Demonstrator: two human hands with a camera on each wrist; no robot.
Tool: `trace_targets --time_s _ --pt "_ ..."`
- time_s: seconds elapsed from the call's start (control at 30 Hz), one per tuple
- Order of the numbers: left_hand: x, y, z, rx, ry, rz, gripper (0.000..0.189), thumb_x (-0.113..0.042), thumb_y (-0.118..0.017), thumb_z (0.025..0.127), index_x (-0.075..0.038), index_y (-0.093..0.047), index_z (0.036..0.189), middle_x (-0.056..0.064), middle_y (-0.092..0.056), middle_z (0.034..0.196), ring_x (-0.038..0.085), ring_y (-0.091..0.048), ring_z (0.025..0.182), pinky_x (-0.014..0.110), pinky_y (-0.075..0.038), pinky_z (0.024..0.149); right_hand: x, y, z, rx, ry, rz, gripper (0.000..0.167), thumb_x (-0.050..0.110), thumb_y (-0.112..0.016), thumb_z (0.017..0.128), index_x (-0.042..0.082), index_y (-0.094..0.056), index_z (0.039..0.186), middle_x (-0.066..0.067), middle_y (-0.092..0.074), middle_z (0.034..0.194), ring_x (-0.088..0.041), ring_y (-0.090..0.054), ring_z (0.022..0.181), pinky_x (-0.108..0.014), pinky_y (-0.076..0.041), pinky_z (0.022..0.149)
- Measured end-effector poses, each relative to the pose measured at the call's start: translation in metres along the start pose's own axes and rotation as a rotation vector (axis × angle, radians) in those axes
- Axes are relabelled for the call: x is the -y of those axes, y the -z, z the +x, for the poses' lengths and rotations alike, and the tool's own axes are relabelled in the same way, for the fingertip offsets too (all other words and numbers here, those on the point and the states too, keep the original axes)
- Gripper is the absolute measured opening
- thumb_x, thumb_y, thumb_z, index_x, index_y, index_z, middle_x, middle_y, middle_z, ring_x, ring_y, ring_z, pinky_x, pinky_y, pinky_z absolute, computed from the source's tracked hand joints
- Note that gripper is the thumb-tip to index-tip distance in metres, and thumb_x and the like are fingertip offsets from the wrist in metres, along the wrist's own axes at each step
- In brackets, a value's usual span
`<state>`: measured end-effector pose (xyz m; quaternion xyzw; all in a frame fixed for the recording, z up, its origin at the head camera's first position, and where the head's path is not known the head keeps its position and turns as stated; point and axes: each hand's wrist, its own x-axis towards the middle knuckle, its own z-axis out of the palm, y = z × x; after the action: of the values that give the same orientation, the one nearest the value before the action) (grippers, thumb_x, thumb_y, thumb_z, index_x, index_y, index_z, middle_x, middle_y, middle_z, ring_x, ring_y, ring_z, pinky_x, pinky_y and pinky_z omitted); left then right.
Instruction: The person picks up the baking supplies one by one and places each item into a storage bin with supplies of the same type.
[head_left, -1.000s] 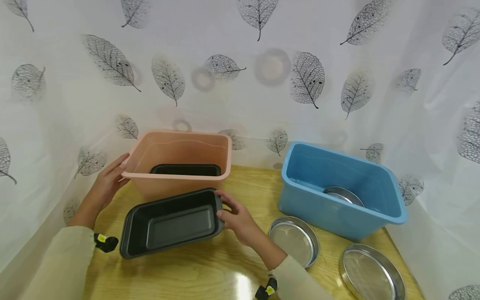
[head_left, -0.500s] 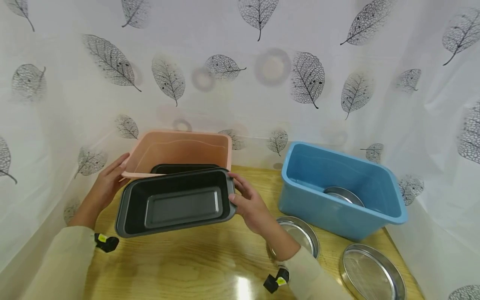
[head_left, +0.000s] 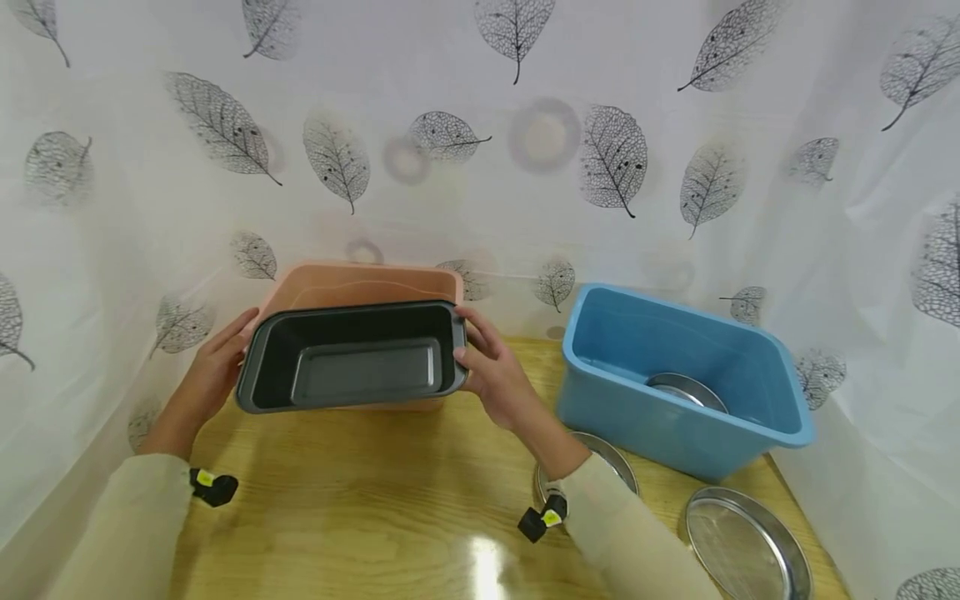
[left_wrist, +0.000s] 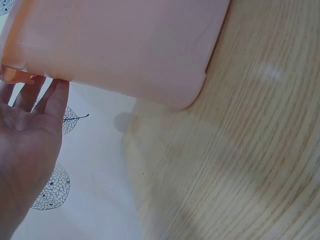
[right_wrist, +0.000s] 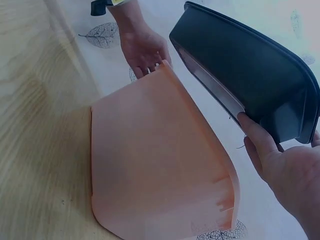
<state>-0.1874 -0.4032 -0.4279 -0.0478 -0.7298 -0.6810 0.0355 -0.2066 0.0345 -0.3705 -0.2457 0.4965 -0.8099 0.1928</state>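
the right hand (head_left: 495, 367) pinches the right end of a loaf pan (head_left: 363, 371); the left hand (head_left: 213, 362) touches the left rim of the pink bin (head_left: 360, 283), whether gripping i cannot tell. the pan is above the pink bin's near side, long axis along it, right end slightly raised, hollow tipped toward the person. it looks smooth, near-black, rounded at the corners.

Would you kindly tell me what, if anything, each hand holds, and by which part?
Right hand: the black pan, by its right end. Left hand: the pink bin, by its left rim.
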Motion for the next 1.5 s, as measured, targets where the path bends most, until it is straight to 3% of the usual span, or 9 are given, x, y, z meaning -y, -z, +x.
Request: trace_targets --time_s 0.2,0.33,0.5,0.73,0.83,0.97,1.07,1.3,1.5 --pt "0.0 -0.002 0.0 -0.014 -0.016 -0.063 0.062 -0.033 -0.041 0.11 -0.019 -0.014 0.164 -0.001 -0.017 0.169 -0.007 -0.061 0.105 0.008 -0.049 0.086 0.011 0.002 0.016 0.026 -0.013 -0.041 0.061 0.007 -0.047 0.104 0.022 -0.027 0.16 -0.013 -0.029 0.161 -0.042 -0.04 0.141 -0.054 -0.052 0.1" --pt "0.0 -0.002 0.0 -0.011 -0.02 -0.084 0.062 -0.031 -0.041 0.11 -0.018 -0.013 0.164 -0.002 -0.017 0.169 -0.008 -0.062 0.105 0.008 -0.049 0.087 0.017 0.001 0.028 0.035 -0.015 -0.062 0.06 0.004 -0.042 0.107 0.022 -0.023 0.161 -0.014 -0.027 0.163 -0.043 -0.035 0.145 -0.057 -0.048 0.104" --pt "0.0 -0.002 -0.001 0.01 -0.041 -0.091 0.061 -0.028 -0.04 0.11 -0.017 -0.012 0.164 -0.003 -0.018 0.169 -0.011 -0.058 0.113 0.007 -0.048 0.09 0.011 0.008 0.051 -0.008 0.007 -0.05 0.06 0.007 -0.05 0.103 0.025 -0.033 0.157 -0.016 -0.036 0.157 -0.042 -0.05 0.133 -0.042 -0.059 0.084" --pt "-0.003 -0.003 -0.002 0.027 -0.045 -0.095 0.062 -0.029 -0.04 0.11 -0.019 -0.01 0.164 0.005 -0.007 0.171 -0.016 -0.053 0.114 0.006 -0.046 0.091 0.005 0.011 0.077 -0.062 0.01 -0.089 0.058 0.011 -0.056 0.101 0.029 -0.04 0.154 -0.013 -0.044 0.151 -0.033 -0.058 0.118 -0.03 -0.059 0.077" --pt "-0.004 -0.002 -0.003 0.012 -0.027 -0.07 0.064 -0.032 -0.041 0.11 -0.019 -0.009 0.164 0.008 -0.002 0.171 -0.01 -0.049 0.125 0.006 -0.045 0.091 0.002 0.011 0.086 -0.075 0.001 -0.093 0.058 0.01 -0.056 0.101 0.028 -0.041 0.154 -0.012 -0.044 0.151 -0.038 -0.056 0.123 -0.034 -0.059 0.078" --pt "-0.003 -0.002 -0.002 -0.012 -0.003 -0.002 0.065 -0.036 -0.04 0.11 -0.02 -0.008 0.164 0.011 0.002 0.171 0.016 -0.029 0.151 0.005 -0.045 0.09 -0.003 0.012 0.099 -0.079 -0.012 -0.099 0.059 0.008 -0.057 0.1 0.026 -0.04 0.154 -0.011 -0.043 0.152 -0.041 -0.053 0.129 -0.043 -0.058 0.083" --pt "-0.003 -0.003 -0.002 -0.015 0.003 0.005 0.065 -0.037 -0.04 0.11 -0.021 -0.008 0.164 0.011 0.004 0.171 0.029 -0.015 0.155 0.005 -0.045 0.09 -0.006 0.013 0.107 -0.081 -0.017 -0.126 0.058 0.008 -0.057 0.101 0.026 -0.041 0.154 -0.011 -0.043 0.151 -0.039 -0.055 0.128 -0.045 -0.059 0.083" --pt "-0.002 -0.003 -0.003 -0.03 0.003 -0.019 0.063 -0.036 -0.041 0.109 -0.023 -0.011 0.164 0.013 0.004 0.17 0.018 -0.026 0.151 0.004 -0.045 0.089 -0.012 0.013 0.122 -0.087 -0.015 -0.241 0.057 0.011 -0.059 0.1 0.028 -0.044 0.152 -0.01 -0.044 0.15 -0.029 -0.059 0.121 -0.039 -0.059 0.081" --pt "-0.004 -0.005 -0.003 -0.035 0.003 -0.03 0.065 -0.036 -0.041 0.109 -0.019 -0.01 0.164 0.015 0.004 0.17 0.028 -0.016 0.154 0.004 -0.045 0.089 -0.015 0.013 0.129 -0.066 -0.045 -0.336 0.058 0.016 -0.061 0.1 0.029 -0.042 0.154 -0.011 -0.04 0.154 -0.031 -0.055 0.13 -0.051 -0.055 0.096"
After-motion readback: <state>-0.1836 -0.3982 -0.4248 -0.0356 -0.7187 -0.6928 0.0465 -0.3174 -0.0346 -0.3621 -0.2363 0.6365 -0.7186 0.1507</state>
